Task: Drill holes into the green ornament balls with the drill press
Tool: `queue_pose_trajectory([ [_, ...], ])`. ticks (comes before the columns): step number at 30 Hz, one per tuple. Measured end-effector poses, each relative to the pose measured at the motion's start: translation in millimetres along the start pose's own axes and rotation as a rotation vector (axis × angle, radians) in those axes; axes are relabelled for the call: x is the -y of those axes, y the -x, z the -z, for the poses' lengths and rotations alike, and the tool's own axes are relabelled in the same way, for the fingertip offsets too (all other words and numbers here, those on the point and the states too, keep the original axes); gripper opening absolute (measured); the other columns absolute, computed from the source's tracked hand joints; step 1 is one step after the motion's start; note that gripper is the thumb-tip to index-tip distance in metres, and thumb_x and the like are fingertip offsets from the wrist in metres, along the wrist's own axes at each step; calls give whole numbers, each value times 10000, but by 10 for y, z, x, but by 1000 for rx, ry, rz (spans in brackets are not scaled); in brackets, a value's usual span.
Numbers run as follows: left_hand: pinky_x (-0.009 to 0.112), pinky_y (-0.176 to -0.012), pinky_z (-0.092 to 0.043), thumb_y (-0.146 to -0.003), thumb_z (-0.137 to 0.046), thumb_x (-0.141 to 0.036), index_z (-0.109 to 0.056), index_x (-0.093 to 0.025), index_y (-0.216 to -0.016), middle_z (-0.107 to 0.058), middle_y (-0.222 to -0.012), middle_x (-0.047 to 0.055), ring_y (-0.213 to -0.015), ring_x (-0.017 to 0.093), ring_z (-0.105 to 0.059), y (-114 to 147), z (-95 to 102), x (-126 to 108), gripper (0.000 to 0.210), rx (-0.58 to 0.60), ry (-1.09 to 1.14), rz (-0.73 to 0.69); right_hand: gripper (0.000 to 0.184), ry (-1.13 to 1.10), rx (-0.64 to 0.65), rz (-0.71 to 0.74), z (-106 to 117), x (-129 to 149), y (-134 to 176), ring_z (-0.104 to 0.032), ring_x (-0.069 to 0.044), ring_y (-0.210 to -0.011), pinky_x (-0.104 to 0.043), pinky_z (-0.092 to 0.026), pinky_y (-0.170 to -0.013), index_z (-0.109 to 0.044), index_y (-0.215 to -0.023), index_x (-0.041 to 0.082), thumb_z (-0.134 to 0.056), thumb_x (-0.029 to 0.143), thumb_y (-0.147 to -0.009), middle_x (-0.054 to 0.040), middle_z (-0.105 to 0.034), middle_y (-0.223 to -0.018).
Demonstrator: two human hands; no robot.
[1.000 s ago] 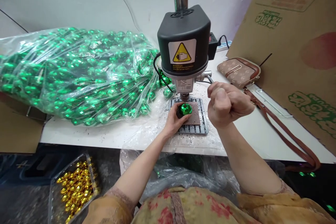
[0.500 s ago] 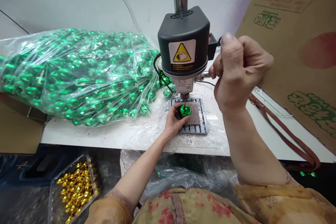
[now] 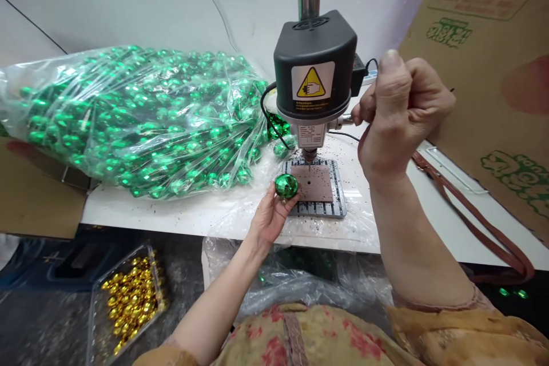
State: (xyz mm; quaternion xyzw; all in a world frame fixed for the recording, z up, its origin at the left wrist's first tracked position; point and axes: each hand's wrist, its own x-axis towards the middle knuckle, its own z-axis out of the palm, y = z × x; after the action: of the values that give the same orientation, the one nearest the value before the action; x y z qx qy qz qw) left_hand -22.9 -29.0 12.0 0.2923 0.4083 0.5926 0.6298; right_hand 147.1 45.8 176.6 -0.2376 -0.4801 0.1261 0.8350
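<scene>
My left hand (image 3: 272, 214) holds a shiny green faceted ball (image 3: 286, 185) between thumb and fingers, at the left edge of a drill press base (image 3: 338, 194). On that base lies a brownish square board (image 3: 321, 183) with a small dark hole and scattered specks. Above it stands the black drill press head (image 3: 315, 63), its chuck (image 3: 309, 154) and thin bit pointing down, apart from the ball. My right hand (image 3: 397, 108) is closed in a fist at the lever on the machine's right side; the grip itself is mostly hidden by the fingers.
A large clear bag of green balls (image 3: 150, 120) fills the table's left side. Below stands a clear bin of gold balls (image 3: 92, 320). A cardboard box (image 3: 493, 108) and a brown strap (image 3: 467, 214) are on the right. Plastic film (image 3: 266, 286) hangs along the front edge.
My left hand has drawn the green ball from under the bit, left and toward me, uncovering the hole in the board. My right hand stays closed at the lever. The view has shifted slightly.
</scene>
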Motion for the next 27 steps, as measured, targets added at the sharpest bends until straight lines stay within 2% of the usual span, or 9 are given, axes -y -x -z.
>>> queue_pose_trajectory([
  [5, 487, -981, -621, -928, -631, -629, -657, -212, -1184, -731, -1231, 121, -1136, 282, -722, 229, 36, -8, 490, 126, -116, 9, 492, -39, -4, -9, 9, -9, -5, -303, -35, -405, -277, -287, -416, -306, -592, 246, -671, 400, -883, 90, -293, -494],
  [9, 447, -972, -603, -836, -806, -483, -692, -241, -1184, -704, -1294, 135, -1153, 299, -708, 622, 214, 21, 439, 536, -641, -113, 467, -66, 20, -1, 6, -17, -7, -312, -34, -402, -273, -286, -419, -322, -604, 244, -658, 398, -890, 93, -310, -492],
  [12, 473, -1051, -542, -916, -718, -337, -696, -280, -1230, -620, -1449, 150, -1236, 318, -657, 885, 392, 105, 319, 908, -1192, -327, 463, -58, 17, 21, 9, -12, 1, -307, -29, -406, -266, -284, -425, -313, -612, 240, -643, 387, -902, 92, -301, -498],
  [15, 459, -1001, -556, -959, -619, -266, -652, -288, -1292, -623, -1451, 155, -1166, 300, -681, 987, 540, 190, 335, 1020, -1420, -607, 451, -13, 42, 19, 22, -5, 14, -319, -24, -424, -254, -313, -449, -303, -622, 236, -603, 367, -932, 84, -295, -521],
  [17, 412, -939, -577, -963, -579, -220, -665, -274, -1239, -708, -1313, 138, -1102, 270, -705, 899, 598, 168, 294, 854, -1336, -796, 449, 1, 48, 7, 29, -5, 21, -332, -22, -434, -248, -327, -462, -300, -623, 233, -594, 360, -938, 81, -290, -527],
  [19, 380, -892, -582, -958, -532, -162, -692, -268, -1113, -756, -1164, 104, -1058, 244, -718, 647, 615, 40, 246, 521, -1204, -913, 453, -12, 28, 9, 30, -8, 23, -332, -21, -434, -246, -325, -464, -303, -620, 231, -609, 362, -926, 84, -287, -520],
  [23, 398, -949, -551, -943, -509, -156, -678, -228, -964, -745, -1047, 76, -1040, 241, -709, -284, 541, -400, 185, -122, -1031, -824, 455, -30, 18, -1, 20, 4, 22, -323, -17, -426, -243, -323, -460, -312, -612, 227, -614, 362, -924, 90, -307, -508],
  [25, 381, -912, -556, -924, -498, -151, -680, -195, -1053, -724, -1037, 85, -977, 231, -709, -813, 471, -564, 227, -228, -997, -682, 460, -23, 28, -18, 17, 18, 22, -326, -22, -425, -246, -322, -452, -313, -607, 228, -606, 368, -933, 89, -314, -503],
  [27, 366, -862, -560, -895, -532, -146, -659, -171, -1209, -714, -1119, 99, -868, 203, -701, -1260, 394, -623, 339, -193, -1010, -523, 466, -21, 27, -27, 16, 26, 24, -325, -35, -421, -263, -312, -441, -315, -602, 235, -613, 383, -929, 87, -309, -497],
])
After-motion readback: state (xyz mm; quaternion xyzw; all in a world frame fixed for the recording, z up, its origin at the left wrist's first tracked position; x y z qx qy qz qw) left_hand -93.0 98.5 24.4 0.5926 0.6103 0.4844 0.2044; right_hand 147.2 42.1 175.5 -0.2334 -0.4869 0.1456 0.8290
